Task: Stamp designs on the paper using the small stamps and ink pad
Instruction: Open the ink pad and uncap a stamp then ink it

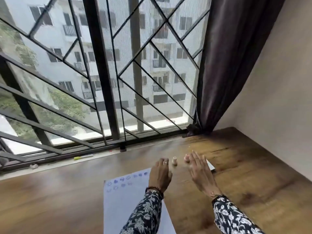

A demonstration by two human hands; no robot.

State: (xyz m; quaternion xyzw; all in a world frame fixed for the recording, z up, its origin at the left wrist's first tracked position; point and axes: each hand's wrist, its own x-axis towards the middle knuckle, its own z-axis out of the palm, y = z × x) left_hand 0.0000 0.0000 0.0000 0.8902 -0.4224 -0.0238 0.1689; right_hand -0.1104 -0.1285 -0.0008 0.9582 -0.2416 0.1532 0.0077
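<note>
A white sheet of paper [125,200] lies on the wooden table [236,174], with several blue stamped faces and blobs along its top edge. My left hand [160,174] rests palm down over the sheet's upper right corner, fingers loosely curled, holding nothing. Just beyond it stands a small pale pink stamp [174,161]. A second pink stamp [186,158] stands right at the fingertips of my right hand [200,173], which is flat with fingers stretched out and apart. A white ink pad [211,165] peeks out from behind my right hand, mostly hidden.
A yellow-capped marker [83,156] lies on the window sill at the back left. The barred window [101,73] runs along the table's far edge. A dark curtain [228,65] hangs at the back right beside a beige wall.
</note>
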